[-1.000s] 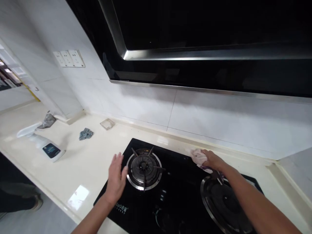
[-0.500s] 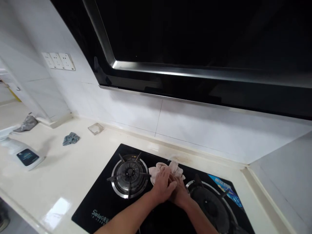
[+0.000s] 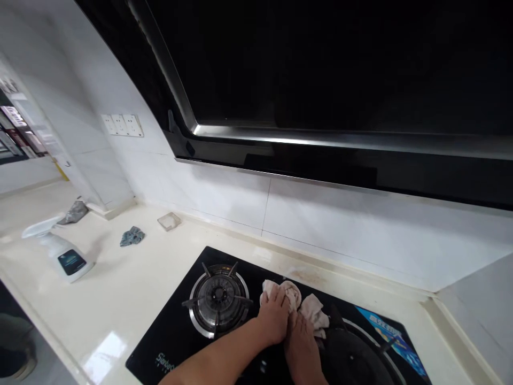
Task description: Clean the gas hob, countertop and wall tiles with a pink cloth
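Note:
A crumpled pale pink cloth (image 3: 292, 294) lies on the black glass gas hob (image 3: 168, 326), between its two burners. My left hand (image 3: 274, 317) presses down on the cloth's left part, fingers bent over it. Close against it on the right, my right hand (image 3: 298, 334) rests on the cloth too, with a loose bunch spilling out beyond its fingers. The left burner (image 3: 218, 297) with its pan supports is in full view. The right burner (image 3: 352, 355) is cut off by the bottom edge.
A black range hood (image 3: 320, 69) overhangs the hob. On the counter (image 3: 132, 289) to the left lie a white spray bottle (image 3: 66, 256), a grey-blue rag (image 3: 132, 236), a clear shallow dish (image 3: 169, 221) and a grey cloth (image 3: 74, 213). A brownish stain (image 3: 308, 276) marks the counter behind the hob.
My hands and the cloth have shifted right across the hob, and the cloth has spread toward the right burner. The view has tilted up and turned slightly left.

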`<state>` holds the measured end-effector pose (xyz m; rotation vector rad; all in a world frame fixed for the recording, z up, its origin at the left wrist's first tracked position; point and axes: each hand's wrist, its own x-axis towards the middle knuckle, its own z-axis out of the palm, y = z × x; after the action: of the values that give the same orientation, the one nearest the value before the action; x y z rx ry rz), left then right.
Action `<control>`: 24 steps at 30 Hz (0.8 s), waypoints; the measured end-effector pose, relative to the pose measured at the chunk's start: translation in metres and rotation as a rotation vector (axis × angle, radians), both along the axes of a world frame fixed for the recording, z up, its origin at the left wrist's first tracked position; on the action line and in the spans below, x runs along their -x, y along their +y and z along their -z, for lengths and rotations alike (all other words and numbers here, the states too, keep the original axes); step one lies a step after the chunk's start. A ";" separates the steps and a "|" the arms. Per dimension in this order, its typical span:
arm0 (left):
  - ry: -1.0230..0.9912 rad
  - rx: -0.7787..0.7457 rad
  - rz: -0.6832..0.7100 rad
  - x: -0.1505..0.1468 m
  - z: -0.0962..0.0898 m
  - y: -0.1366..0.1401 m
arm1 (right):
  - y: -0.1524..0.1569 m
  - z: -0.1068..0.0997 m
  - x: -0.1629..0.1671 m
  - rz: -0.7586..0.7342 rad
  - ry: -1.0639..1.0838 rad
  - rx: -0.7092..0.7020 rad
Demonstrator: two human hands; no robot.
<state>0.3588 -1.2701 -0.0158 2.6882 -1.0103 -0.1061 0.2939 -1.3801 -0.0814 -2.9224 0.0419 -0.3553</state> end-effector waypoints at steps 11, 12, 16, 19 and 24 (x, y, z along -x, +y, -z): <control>0.059 -0.220 0.182 -0.072 -0.033 -0.001 | 0.001 -0.028 -0.047 0.133 0.076 0.005; 0.004 -0.231 0.205 -0.077 -0.035 0.000 | 0.002 -0.029 -0.052 0.141 0.078 -0.026; -0.101 -0.276 0.251 -0.106 -0.046 0.009 | 0.019 -0.035 -0.071 0.097 0.054 -0.112; -0.056 -0.316 0.243 -0.129 -0.051 0.016 | 0.027 -0.036 -0.074 0.026 0.043 -0.176; 0.050 -0.358 0.288 -0.133 -0.055 0.019 | 0.030 -0.039 -0.055 0.068 0.173 -0.334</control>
<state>0.4918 -1.2516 0.0392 2.8063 -1.4793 -0.4470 0.3485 -1.3501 -0.0420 -2.6150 0.2061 -0.0923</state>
